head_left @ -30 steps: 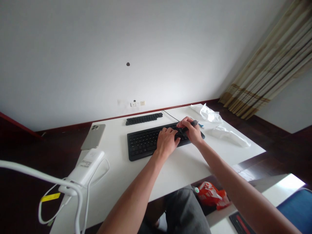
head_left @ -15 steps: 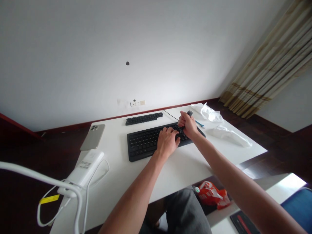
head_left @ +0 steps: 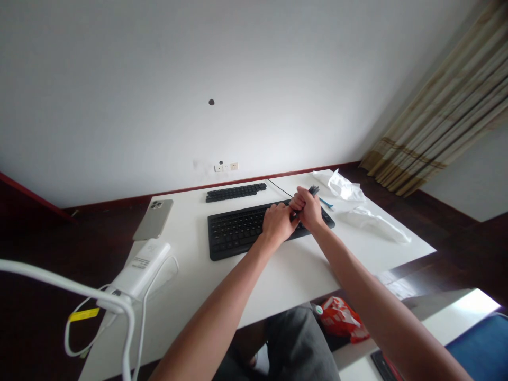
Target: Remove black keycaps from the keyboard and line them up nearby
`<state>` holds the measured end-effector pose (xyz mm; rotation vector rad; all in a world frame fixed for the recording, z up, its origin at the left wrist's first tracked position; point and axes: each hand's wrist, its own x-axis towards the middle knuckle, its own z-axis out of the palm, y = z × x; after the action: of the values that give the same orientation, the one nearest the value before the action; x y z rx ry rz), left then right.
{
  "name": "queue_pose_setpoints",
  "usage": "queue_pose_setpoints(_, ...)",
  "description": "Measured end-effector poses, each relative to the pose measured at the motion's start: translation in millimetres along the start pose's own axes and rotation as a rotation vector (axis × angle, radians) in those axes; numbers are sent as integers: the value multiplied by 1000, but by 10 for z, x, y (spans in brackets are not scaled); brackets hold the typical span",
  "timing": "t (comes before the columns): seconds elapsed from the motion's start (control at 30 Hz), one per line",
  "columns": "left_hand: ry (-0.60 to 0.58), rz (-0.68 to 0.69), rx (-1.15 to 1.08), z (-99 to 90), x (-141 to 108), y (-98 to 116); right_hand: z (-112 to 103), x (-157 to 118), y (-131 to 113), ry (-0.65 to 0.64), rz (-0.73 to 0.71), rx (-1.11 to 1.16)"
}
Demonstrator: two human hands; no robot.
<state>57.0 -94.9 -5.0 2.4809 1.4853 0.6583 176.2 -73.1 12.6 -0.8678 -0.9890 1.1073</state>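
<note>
My right hand [head_left: 308,209] grips a small dark object [head_left: 314,190] whose tip sticks out above the fist, over the right end of a black computer keyboard [head_left: 238,232]. My left hand [head_left: 278,223] lies over the keyboard, its fingers pressed against my right hand. Whether those fingers hold the object is hidden. Behind the keyboard lies a loose strip of black keycaps [head_left: 236,192]. A small blue item [head_left: 326,203] rests just past the keyboard's far right corner, near my right hand.
The white desk [head_left: 246,286] also holds a grey smartphone [head_left: 153,219], a white charger [head_left: 143,270] with cables, and white plastic wrapping [head_left: 344,187] at the right. A thin black cable runs from the keyboard towards the wall. Below the desk's front edge are my grey shorts and an orange bag [head_left: 339,319].
My left hand has slid right across the keyboard and now meets my right hand. The dark object now stands more upright in my right fist than a second ago.
</note>
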Motion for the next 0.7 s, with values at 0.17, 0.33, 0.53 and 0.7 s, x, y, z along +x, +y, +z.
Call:
queue_pose_setpoints(0.17,16,39,-2,47,47,-10,-143,5,48,0,-114,-191)
queue_pose_setpoints(0.33,50,45,-1,65,31,-25,-342,-31,-6,-81,-225,-879)
queue_pose_setpoints(0.53,53,25,21,85,35,-9,-477,-147,8,-93,-254,-1200)
queue_pose_setpoints(0.7,37,18,23,74,27,-17,-501,-151,123,-27,-185,-1268)
